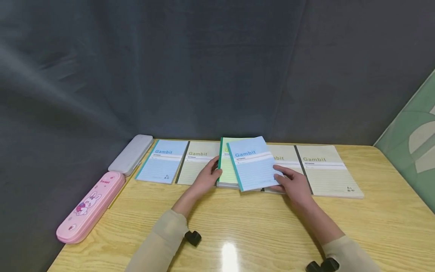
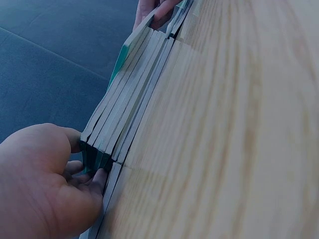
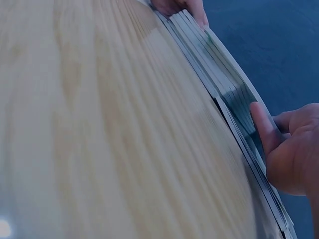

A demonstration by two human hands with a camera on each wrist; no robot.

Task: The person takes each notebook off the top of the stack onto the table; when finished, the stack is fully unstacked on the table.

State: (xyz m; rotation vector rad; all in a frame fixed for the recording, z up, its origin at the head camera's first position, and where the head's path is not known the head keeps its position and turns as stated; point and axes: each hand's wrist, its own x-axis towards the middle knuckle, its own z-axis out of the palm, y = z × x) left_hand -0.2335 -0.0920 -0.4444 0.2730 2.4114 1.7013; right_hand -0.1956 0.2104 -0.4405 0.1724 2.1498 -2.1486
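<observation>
A blue Gambit notebook (image 1: 253,170) lies tilted over a green notebook (image 1: 228,166), which tops a stack of several notebooks (image 2: 124,89). My right hand (image 1: 295,184) holds the blue notebook at its lower right edge; in the right wrist view its thumb (image 3: 264,127) lies along the near side. My left hand (image 1: 206,175) grips the spine side of the stack, its thumb and fingers curled at the corner in the left wrist view. How many notebooks it grips cannot be told.
Left of the stack lie a grey notebook (image 1: 197,162) and another blue one (image 1: 163,160). Grey notebooks (image 1: 327,170) lie on the right. A pink pencil case (image 1: 91,207) and a pale case (image 1: 131,154) line the table's left edge. A dark curtain (image 1: 217,68) hangs behind.
</observation>
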